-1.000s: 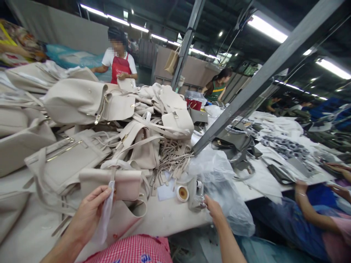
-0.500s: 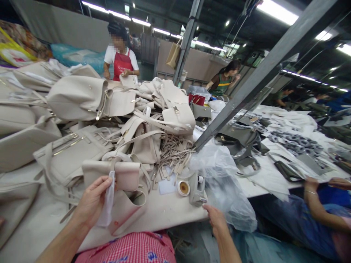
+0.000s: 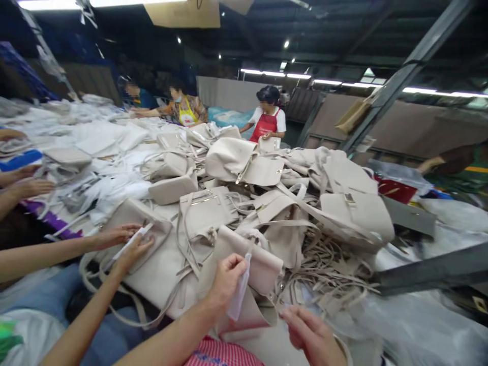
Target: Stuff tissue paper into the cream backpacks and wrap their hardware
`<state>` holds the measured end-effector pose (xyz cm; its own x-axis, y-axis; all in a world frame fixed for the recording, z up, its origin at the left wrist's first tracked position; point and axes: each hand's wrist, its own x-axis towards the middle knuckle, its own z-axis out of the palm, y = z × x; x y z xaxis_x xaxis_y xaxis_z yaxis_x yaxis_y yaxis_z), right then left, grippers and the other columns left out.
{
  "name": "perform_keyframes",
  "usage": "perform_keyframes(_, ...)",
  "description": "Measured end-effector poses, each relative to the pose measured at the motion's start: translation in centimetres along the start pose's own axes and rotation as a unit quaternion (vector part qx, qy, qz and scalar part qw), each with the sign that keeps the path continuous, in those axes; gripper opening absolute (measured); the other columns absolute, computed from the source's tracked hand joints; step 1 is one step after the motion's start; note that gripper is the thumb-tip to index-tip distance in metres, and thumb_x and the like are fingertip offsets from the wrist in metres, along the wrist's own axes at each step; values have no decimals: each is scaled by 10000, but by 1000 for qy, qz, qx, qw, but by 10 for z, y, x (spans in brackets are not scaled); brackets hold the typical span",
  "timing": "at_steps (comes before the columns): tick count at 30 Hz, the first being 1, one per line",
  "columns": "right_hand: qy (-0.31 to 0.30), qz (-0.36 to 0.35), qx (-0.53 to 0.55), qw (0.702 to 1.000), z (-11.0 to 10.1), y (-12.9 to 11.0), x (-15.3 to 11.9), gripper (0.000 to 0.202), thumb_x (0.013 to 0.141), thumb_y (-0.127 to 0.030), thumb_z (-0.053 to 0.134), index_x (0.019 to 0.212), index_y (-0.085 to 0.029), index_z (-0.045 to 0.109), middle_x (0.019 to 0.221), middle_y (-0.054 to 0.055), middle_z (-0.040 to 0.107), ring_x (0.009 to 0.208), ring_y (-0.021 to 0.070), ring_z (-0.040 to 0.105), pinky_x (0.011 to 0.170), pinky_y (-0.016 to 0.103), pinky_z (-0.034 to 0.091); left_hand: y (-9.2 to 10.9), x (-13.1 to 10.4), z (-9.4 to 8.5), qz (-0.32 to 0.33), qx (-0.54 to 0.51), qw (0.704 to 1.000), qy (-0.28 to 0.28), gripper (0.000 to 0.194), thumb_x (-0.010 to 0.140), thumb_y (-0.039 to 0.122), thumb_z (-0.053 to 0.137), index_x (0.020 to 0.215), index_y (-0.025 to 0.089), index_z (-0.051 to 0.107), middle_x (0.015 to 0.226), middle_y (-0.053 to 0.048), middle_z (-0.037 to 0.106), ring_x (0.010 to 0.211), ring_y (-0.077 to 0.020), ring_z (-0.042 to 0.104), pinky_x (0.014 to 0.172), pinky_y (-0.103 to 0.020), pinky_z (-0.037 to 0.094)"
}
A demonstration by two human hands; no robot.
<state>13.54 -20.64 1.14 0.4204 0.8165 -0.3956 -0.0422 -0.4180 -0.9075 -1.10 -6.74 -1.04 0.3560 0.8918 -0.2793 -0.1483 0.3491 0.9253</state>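
My left hand (image 3: 225, 282) pinches a white strip (image 3: 241, 290) that hangs down in front of a beige bag (image 3: 249, 254) at the table's near edge. The bag's flap faces me, and its lower part hangs toward my lap. To the right of it, my right hand (image 3: 307, 330) is raised with thumb and fingertips pressed together. Whatever may be between those fingertips is too small to make out. Thin beige straps (image 3: 328, 264) lie in a heap just beyond my right hand.
Beige bags (image 3: 229, 157) are piled across the table. A co-worker's hands (image 3: 133, 244) work on a bag at the left. A slanted metal post (image 3: 404, 81) and clear plastic (image 3: 404, 325) are at the right. A person in a red apron (image 3: 266, 127) stands beyond the pile.
The view has swung left, bringing the co-worker's hands into sight. My left hand still holds the white strip. My right hand has come nearer to the beige bag.
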Motion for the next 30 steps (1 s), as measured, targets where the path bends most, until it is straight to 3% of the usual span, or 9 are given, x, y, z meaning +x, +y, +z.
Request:
perform_keyframes(3, -56, -36, -5, 998, 38, -40, 27, 328, 681, -490, 691, 596, -177, 642, 506, -40, 527, 511, 111, 446, 516, 246, 350, -2, -2, 0, 34, 36, 999, 0, 233, 681, 360, 641, 604, 170, 530, 574, 41, 446, 578, -114, 399, 568, -241, 315)
perform_keyframes(5, -56, -45, -58, 996, 56, -56, 45, 314, 644, -474, 685, 576, -171, 638, 510, -33, 536, 512, 120, 445, 512, 252, 336, -3, -3, 0, 61, 55, 997, -1, 198, 699, 325, 618, 609, 167, 540, 591, 24, 485, 606, -128, 436, 585, -243, 345)
perform_keyframes(11, 3, -99, -231, 968, 73, -53, 69, 325, 724, -466, 551, 541, -201, 597, 513, -25, 544, 541, 154, 492, 539, 276, 343, -4, -7, -9, 114, 131, 985, 18, 189, 807, 284, 562, 666, 161, 589, 664, -13, 577, 674, -153, 526, 624, -243, 403)
perform_keyframes(14, 19, -106, -268, 957, 76, -52, 69, 340, 733, -480, 531, 528, -213, 579, 499, -27, 542, 532, 162, 502, 534, 280, 338, -8, -10, -16, 173, 174, 969, 37, 119, 856, 262, 541, 807, 169, 597, 710, -11, 603, 685, -152, 568, 644, -242, 440)
perform_keyframes(16, 23, -115, -274, 954, 80, -54, 69, 337, 730, -478, 533, 527, -216, 593, 502, -24, 556, 538, 166, 512, 537, 281, 342, -9, -10, -23, 260, 233, 935, 58, 135, 873, 225, 525, 983, 178, 587, 770, -17, 620, 721, -161, 594, 686, -261, 470)
perform_keyframes(19, 14, -130, -261, 956, 84, -57, 71, 331, 718, -469, 546, 519, -213, 611, 514, -19, 573, 556, 169, 523, 552, 279, 355, -5, -7, -33, 429, 361, 826, 54, 296, 917, 181, 451, 1199, 192, 541, 852, -49, 642, 771, -185, 598, 722, -309, 491)
perform_keyframes(22, 5, -118, -230, 966, 86, -56, 74, 334, 694, -473, 558, 497, -206, 594, 511, -19, 560, 554, 164, 507, 548, 274, 359, 4, -4, -42, 509, 438, 740, 37, 306, 953, 161, 386, 1201, 176, 565, 771, -54, 620, 712, -185, 562, 636, -296, 478)
perform_keyframes(28, -36, -52, -124, 990, 84, -45, 78, 324, 630, -488, 601, 499, -192, 581, 479, -31, 500, 517, 132, 419, 502, 257, 327, 9, -1, -53, 590, 473, 655, -12, 379, 928, 119, 448, 1299, 161, 511, 702, -20, 592, 656, -166, 511, 615, -290, 461)
perform_keyframes(30, -40, -48, -108, 992, 85, -45, 77, 317, 610, -481, 606, 500, -185, 579, 476, -31, 496, 517, 127, 407, 498, 254, 319, 8, -1, -54, 592, 479, 648, -25, 354, 923, 128, 466, 1264, 169, 551, 706, -26, 597, 681, -172, 520, 640, -300, 472)
